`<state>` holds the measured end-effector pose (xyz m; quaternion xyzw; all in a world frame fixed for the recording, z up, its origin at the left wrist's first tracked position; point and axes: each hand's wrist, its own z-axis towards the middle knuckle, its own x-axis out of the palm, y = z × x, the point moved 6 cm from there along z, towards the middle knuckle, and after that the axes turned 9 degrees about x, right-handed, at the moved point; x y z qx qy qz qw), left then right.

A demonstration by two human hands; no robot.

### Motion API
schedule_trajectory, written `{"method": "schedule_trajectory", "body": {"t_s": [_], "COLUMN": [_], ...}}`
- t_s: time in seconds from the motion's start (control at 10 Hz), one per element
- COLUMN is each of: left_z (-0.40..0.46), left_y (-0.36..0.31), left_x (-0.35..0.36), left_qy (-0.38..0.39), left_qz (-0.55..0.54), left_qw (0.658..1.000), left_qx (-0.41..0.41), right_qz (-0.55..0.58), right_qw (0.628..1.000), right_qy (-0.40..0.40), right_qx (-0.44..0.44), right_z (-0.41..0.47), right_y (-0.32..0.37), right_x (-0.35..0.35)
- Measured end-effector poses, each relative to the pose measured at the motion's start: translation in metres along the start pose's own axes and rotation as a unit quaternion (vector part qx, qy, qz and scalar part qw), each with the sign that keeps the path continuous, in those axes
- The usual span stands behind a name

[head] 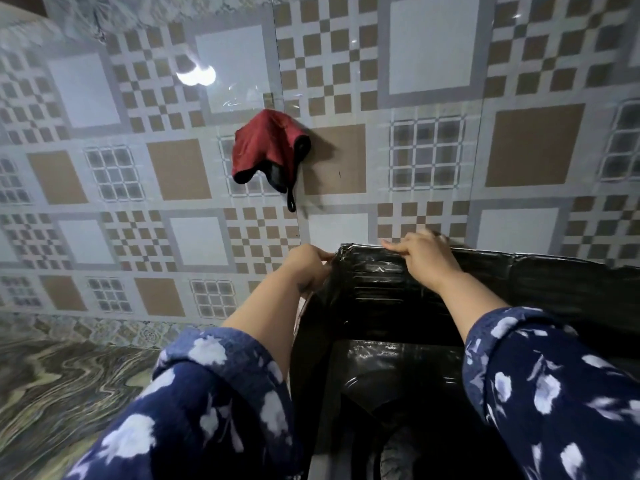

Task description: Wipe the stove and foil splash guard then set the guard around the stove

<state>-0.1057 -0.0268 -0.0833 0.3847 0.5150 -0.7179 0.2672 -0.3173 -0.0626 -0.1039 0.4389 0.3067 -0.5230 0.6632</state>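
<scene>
The splash guard (pixel 540 282) is a dark, shiny folded panel standing upright against the tiled wall, with a side wing running toward me on the left. My left hand (pixel 308 268) pinches the guard's top left corner. My right hand (pixel 426 258) grips its top edge a little to the right. Inside the guard, the black stove (pixel 381 372) shows low between my arms, with part of a burner (pixel 394 459) at the bottom. A red cloth (pixel 266 147) with dark trim hangs on the wall above and left of my hands.
The patterned tile wall (pixel 433 150) fills the background. A marbled green-grey counter (pixel 69 386) stretches to the left of the guard. My blue floral sleeves (pixel 194 410) cover both forearms in the foreground.
</scene>
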Motion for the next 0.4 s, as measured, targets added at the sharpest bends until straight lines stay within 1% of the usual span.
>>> {"method": "schedule_trajectory", "body": {"t_s": [0.1,0.2,0.3,0.4], "left_z": [0.001,-0.002,-0.006,-0.016], "left_y": [0.000,0.001,0.006,0.004], "left_x": [0.000,-0.001,-0.003,-0.011], "left_qy": [-0.010,-0.006,-0.006,-0.020], "left_qz": [-0.017,-0.008,0.018,0.013], "left_qw": [1.000,1.000,1.000,1.000], "left_qx": [-0.004,-0.004,-0.018,-0.017], "right_qz": [-0.006,0.000,0.006,0.003], "right_qw": [1.000,1.000,0.999,1.000], "right_qy": [-0.007,-0.008,-0.033,-0.021], "right_qx": [-0.004,0.002,-0.004,-0.021], "right_z": [-0.005,-0.011,-0.017,-0.026], "right_y": [0.002,0.005,0.013,0.025], "right_x": [-0.002,-0.006,-0.016,-0.021]}}
